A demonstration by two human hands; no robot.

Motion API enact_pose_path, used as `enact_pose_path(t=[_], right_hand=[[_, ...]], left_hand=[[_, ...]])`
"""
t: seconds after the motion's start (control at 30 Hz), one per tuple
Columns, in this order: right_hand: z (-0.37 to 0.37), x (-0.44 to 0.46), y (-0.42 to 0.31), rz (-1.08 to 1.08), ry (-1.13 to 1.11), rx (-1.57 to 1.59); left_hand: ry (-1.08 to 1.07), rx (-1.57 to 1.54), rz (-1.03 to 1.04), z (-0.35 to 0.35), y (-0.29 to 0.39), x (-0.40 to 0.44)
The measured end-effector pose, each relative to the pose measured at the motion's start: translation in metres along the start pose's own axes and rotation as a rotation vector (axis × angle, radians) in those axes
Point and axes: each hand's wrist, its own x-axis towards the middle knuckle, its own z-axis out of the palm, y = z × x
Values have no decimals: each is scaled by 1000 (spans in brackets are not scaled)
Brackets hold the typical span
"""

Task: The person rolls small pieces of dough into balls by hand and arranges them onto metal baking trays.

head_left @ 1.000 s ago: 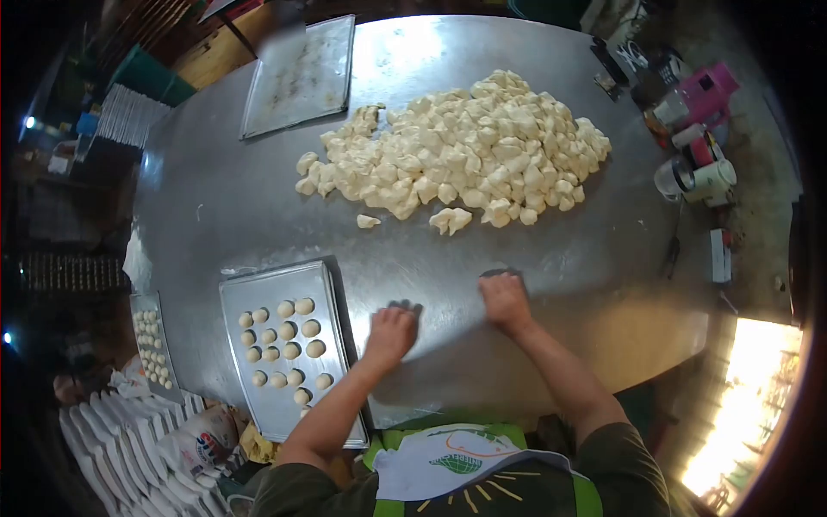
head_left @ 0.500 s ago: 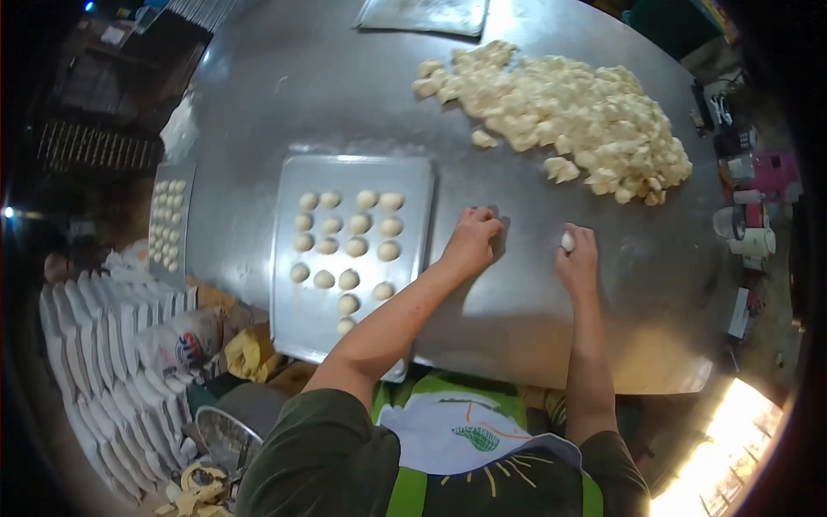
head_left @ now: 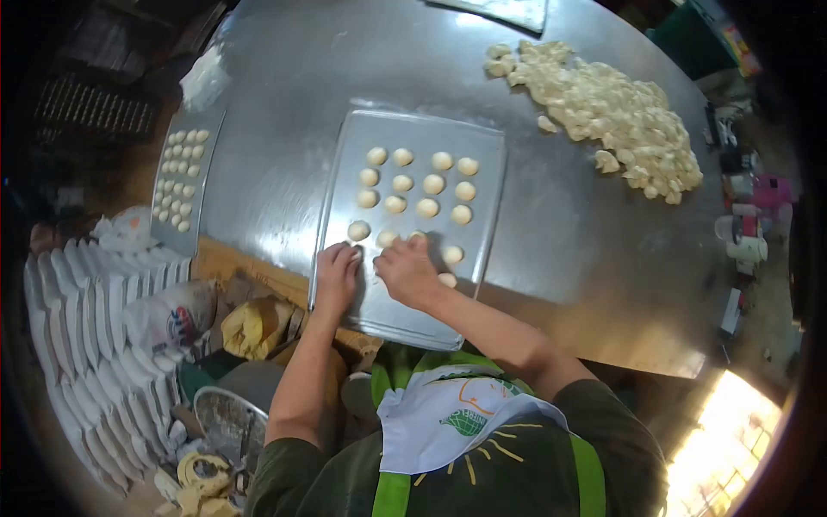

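Note:
A metal baking tray (head_left: 495,181) holds rows of round white dough balls (head_left: 433,183). Over its front left part, my left hand (head_left: 336,274) has its fingers bent closed around a dough ball (head_left: 356,253), only a bit of which shows. My right hand (head_left: 407,269) reaches across the tray just beside it, fingers curled downward and drawn together. What lies beneath those fingers is hidden. Two dough balls at the fingertips and knuckles of my right hand are partly covered by it. Farther off on the steel table (head_left: 568,233) lies a large heap of cut dough pieces (head_left: 624,116).
A second tray of dough balls (head_left: 179,181) stands at the table's left edge. Stacked white sacks (head_left: 103,345) and a metal bowl (head_left: 228,422) are below left. Another tray (head_left: 500,10) lies at the far edge. Containers line the right side.
Both hands have moved left from the bare table onto the tray. The view has shifted, so the tray appears farther right. The dough ball in my right hand is no longer visible there.

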Motion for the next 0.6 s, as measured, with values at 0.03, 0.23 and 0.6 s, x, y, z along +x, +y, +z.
enact_pose_path(t=[0.03,0.23,0.6], right_hand=[[-7,2,1,21,15,-32],[-83,-53,105,190,444,159],[-158,-156,398,796,644,-125]], left_hand=[[3,34,-2,10,-10,-7],[90,74,28,-11,43,11],[-160,-505,465,219,307,256]])
